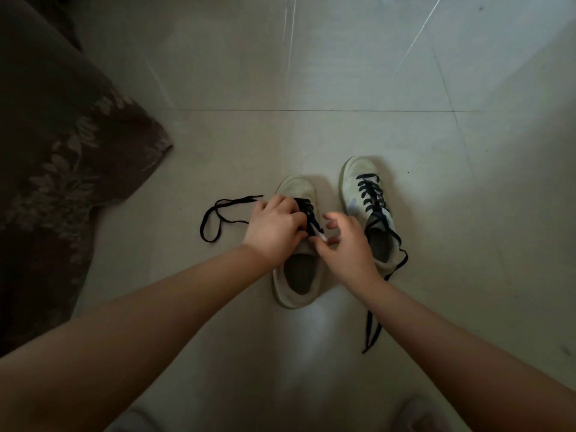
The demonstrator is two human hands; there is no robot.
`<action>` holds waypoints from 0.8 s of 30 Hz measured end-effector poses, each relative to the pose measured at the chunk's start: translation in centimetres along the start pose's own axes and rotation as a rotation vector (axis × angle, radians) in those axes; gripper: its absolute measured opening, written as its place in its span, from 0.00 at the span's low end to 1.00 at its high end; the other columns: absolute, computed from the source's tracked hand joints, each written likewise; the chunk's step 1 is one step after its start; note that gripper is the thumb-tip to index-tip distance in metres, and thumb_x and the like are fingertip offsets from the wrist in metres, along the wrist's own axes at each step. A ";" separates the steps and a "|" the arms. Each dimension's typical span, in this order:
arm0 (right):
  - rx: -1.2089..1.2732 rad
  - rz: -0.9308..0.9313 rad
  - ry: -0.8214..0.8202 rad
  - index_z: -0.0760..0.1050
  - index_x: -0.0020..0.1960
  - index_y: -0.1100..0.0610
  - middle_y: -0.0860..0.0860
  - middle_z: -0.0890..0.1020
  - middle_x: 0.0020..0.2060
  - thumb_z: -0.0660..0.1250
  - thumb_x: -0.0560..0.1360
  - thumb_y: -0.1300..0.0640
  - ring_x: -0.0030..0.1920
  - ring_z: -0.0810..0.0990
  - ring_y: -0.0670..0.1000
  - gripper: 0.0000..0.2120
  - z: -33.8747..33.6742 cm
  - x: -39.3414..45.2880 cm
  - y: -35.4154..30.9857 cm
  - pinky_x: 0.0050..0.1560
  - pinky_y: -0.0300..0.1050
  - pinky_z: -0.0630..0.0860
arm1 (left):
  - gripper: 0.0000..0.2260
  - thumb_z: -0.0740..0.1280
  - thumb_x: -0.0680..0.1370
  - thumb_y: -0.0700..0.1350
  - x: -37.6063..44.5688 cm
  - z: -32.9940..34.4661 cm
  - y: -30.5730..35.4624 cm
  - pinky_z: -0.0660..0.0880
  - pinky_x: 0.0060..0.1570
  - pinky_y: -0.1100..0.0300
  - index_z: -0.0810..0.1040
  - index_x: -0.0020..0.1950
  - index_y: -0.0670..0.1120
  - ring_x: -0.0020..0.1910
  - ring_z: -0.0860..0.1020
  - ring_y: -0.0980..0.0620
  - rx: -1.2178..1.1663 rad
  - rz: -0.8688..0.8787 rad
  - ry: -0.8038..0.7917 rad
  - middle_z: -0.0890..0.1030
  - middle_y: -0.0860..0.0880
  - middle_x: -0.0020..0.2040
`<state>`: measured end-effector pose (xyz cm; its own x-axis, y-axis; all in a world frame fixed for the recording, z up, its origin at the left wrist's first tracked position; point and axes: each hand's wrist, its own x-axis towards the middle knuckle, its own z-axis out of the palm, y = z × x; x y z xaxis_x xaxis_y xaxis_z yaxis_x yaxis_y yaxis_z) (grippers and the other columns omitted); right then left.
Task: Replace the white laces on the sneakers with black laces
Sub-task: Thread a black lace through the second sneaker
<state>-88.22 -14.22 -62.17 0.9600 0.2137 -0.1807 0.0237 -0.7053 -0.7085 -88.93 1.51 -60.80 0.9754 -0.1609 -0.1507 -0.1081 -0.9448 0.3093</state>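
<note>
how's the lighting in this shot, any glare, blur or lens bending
Head view: dim overall, corners darkened; pale glare on the floor tiles at top and below the left sneaker; tile seams bow from the wide lens; hands and black lace stay reasonably sharp.

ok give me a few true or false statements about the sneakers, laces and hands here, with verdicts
1. The right sneaker already carries a black lace through its eyelets. True.
2. Both hands are working at the left sneaker. True: the left hand grips at its laced part and the right hand pinches near the tongue.
3. The sneakers stand on a wooden table. False: they stand on the tiled floor.
4. A loose end of black lace lies on the floor to the left of the left sneaker. True.
5. The left sneaker is fully laced and tied in a bow. False: only its front part is laced and the ends are loose.
</note>
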 end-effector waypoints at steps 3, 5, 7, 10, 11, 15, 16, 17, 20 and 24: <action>-0.025 -0.010 -0.010 0.71 0.64 0.56 0.48 0.70 0.52 0.69 0.73 0.57 0.37 0.74 0.42 0.20 -0.1 -0.1 -0.4 0.43 0.31 0.70 | 0.09 0.65 0.73 0.47 0.3 -0.6 0.2 0.68 0.47 0.51 0.83 0.44 0.45 0.50 0.77 0.43 0.051 0.017 0.099 0.79 0.47 0.47; -0.054 -0.023 -0.025 0.70 0.66 0.55 0.48 0.69 0.52 0.68 0.74 0.58 0.42 0.74 0.46 0.21 0.0 0.1 -0.9 0.47 0.37 0.69 | 0.10 0.62 0.71 0.46 0.2 -0.5 -1.0 0.70 0.42 0.52 0.81 0.38 0.44 0.42 0.78 0.43 0.093 -0.018 0.186 0.80 0.47 0.42; -0.073 -0.039 -0.049 0.70 0.66 0.55 0.50 0.70 0.53 0.67 0.73 0.59 0.46 0.71 0.47 0.21 0.2 0.6 -1.6 0.47 0.36 0.64 | 0.12 0.59 0.72 0.46 -0.2 -0.5 -2.3 0.70 0.43 0.51 0.80 0.37 0.44 0.40 0.78 0.43 0.140 -0.088 0.178 0.80 0.46 0.41; -0.116 -0.042 -0.081 0.73 0.60 0.58 0.51 0.71 0.48 0.67 0.72 0.61 0.45 0.69 0.48 0.17 0.7 1.4 -2.4 0.48 0.39 0.66 | 0.04 0.66 0.71 0.41 -0.5 -0.5 -3.3 0.70 0.44 0.50 0.79 0.38 0.43 0.38 0.78 0.42 0.179 -0.139 0.196 0.80 0.44 0.40; -0.136 -0.035 -0.083 0.74 0.58 0.58 0.51 0.71 0.47 0.67 0.72 0.61 0.45 0.69 0.49 0.15 0.9 1.5 -2.5 0.46 0.40 0.66 | 0.04 0.66 0.70 0.41 -0.6 -0.4 -3.3 0.70 0.44 0.51 0.79 0.38 0.43 0.37 0.78 0.42 0.197 -0.131 0.200 0.79 0.44 0.38; -0.133 0.044 -0.016 0.76 0.53 0.60 0.56 0.77 0.47 0.67 0.71 0.60 0.48 0.75 0.56 0.11 1.1 1.8 -2.0 0.43 0.41 0.64 | 0.10 0.57 0.71 0.44 -0.9 -0.8 -2.6 0.71 0.42 0.54 0.77 0.39 0.45 0.34 0.77 0.44 0.215 -0.034 0.245 0.79 0.47 0.33; -0.139 0.049 0.001 0.76 0.52 0.61 0.58 0.77 0.46 0.67 0.71 0.60 0.48 0.75 0.57 0.10 1.0 1.9 -1.8 0.44 0.42 0.64 | 0.09 0.58 0.71 0.44 -1.1 -0.7 -2.4 0.70 0.42 0.55 0.77 0.40 0.45 0.34 0.77 0.45 0.201 0.016 0.254 0.79 0.47 0.34; -0.153 0.039 0.012 0.76 0.50 0.62 0.59 0.78 0.46 0.66 0.72 0.60 0.48 0.75 0.58 0.08 0.8 2.0 -1.7 0.43 0.42 0.64 | 0.07 0.59 0.70 0.44 -1.3 -0.7 -1.9 0.69 0.40 0.56 0.76 0.41 0.45 0.35 0.77 0.45 0.177 0.081 0.247 0.79 0.47 0.35; -0.199 -0.023 0.006 0.76 0.46 0.64 0.60 0.78 0.44 0.66 0.74 0.59 0.47 0.76 0.60 0.07 0.5 2.3 -2.0 0.44 0.46 0.66 | 0.07 0.59 0.73 0.42 -1.9 -1.0 0.3 0.67 0.35 0.57 0.75 0.46 0.43 0.39 0.78 0.42 0.075 0.164 0.136 0.79 0.44 0.39; -0.199 -0.062 0.011 0.72 0.38 0.61 0.59 0.77 0.38 0.66 0.74 0.59 0.42 0.75 0.61 0.08 0.8 2.5 -2.4 0.39 0.48 0.66 | 0.13 0.53 0.82 0.50 -1.7 -1.0 1.4 0.63 0.37 0.57 0.70 0.61 0.47 0.50 0.78 0.45 0.159 0.021 -0.022 0.80 0.47 0.52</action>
<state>-86.07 -11.45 -61.45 0.9579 0.2547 -0.1327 0.1368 -0.8110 -0.5688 -90.51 0.76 -59.14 0.9683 -0.1857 -0.1671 -0.1591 -0.9741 0.1608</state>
